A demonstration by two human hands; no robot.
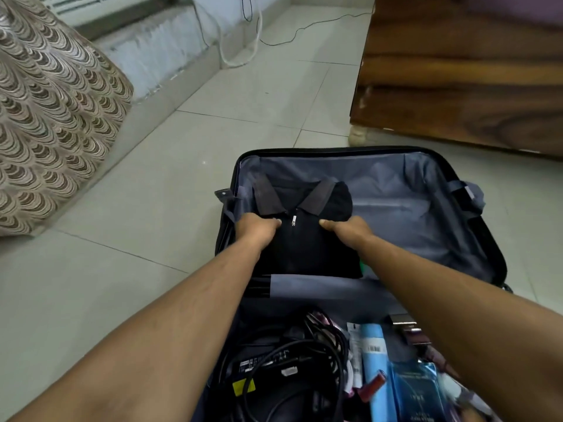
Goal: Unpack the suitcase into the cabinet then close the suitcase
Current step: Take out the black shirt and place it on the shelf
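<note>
- Suitcase [396, 190] lies open on the tiled floor [243, 95], grey-lined far half away from us, near half at the bottom of the view.
- We note a folded black shirt [304, 239] with grey collar and short zip, lying in the left part of the far half.
- Left hand [259, 228]: grip closed on the shirt's left edge, thumb on top, fingers curled under the cloth.
- Right hand [344, 228]: grip closed on the shirt's right side likewise, thumb on top.
- Near half holds tangled black cables [289, 360] with a power adapter [268, 362], a light blue tube [373, 360] and a dark blue box [417, 391].
- Wooden cabinet [457, 71] stands on the floor beyond the suitcase, to the right.
- Patterned cushion [51, 111] sits at far left.
</note>
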